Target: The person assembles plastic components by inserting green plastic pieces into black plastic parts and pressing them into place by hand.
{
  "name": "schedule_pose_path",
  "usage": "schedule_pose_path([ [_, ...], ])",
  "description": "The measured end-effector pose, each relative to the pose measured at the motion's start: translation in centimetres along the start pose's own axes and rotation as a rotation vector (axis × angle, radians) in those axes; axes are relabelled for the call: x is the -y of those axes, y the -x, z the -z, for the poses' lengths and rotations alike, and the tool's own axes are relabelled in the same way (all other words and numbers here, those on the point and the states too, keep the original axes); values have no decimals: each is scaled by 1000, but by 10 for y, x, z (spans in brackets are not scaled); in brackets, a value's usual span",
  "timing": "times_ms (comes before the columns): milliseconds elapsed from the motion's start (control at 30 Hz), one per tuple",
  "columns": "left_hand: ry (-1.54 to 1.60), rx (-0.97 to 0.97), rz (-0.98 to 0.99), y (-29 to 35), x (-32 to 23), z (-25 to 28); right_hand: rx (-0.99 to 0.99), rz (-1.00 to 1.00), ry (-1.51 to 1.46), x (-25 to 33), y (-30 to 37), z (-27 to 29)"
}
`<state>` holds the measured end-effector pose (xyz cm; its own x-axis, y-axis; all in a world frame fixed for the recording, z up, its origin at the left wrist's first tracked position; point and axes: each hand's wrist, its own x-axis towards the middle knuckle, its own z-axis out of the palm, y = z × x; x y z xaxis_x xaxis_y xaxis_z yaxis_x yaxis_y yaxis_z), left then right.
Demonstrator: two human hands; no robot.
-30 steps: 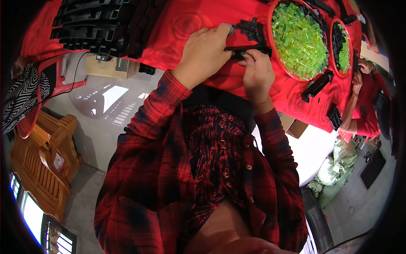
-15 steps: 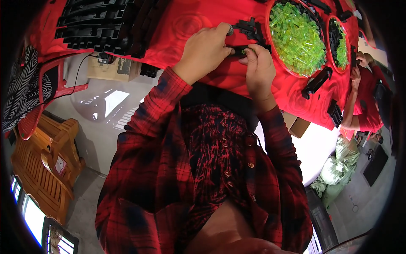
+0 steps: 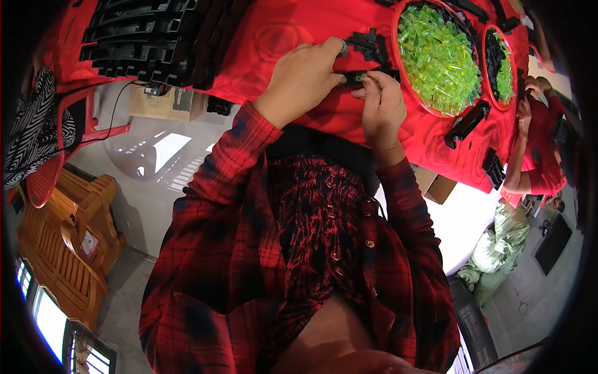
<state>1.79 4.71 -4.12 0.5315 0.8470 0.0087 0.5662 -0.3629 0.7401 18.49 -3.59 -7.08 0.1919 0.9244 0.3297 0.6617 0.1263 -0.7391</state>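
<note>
My left hand (image 3: 304,73) is closed, pinching the left end of a slim black plastic bar (image 3: 352,79) low over the red tablecloth. At the bar's right part, my right hand (image 3: 382,105) is closed too, thumb and forefinger pressed around a tiny green translucent piece (image 3: 360,78). Whether that piece sits in the bar or only against it, I cannot tell. Just beyond my fingers lies a small heap of black plastic parts (image 3: 369,45). To the right of my right hand is a red-rimmed basket (image 3: 397,62) full of green translucent pieces (image 3: 436,56).
A smaller red-rimmed basket (image 3: 485,68) holds black and green pieces. Long black plastic parts (image 3: 149,43) are stacked at the far left. Another black part (image 3: 467,124) lies near the table's right edge. At the far right, a person in red (image 3: 543,156) works at the table.
Both hands stay almost in place. My right fingertips have shifted slightly, and the bar with the green piece shows a little more plainly between the hands.
</note>
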Motion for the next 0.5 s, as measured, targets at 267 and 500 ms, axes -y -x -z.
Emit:
schedule_pose_path([
  [267,-7,6,-5,1,-2,2,-4,19,-30,-2,2,0],
  [500,9,34,17,1,-4,3,15,-9,-35,2,0,2],
])
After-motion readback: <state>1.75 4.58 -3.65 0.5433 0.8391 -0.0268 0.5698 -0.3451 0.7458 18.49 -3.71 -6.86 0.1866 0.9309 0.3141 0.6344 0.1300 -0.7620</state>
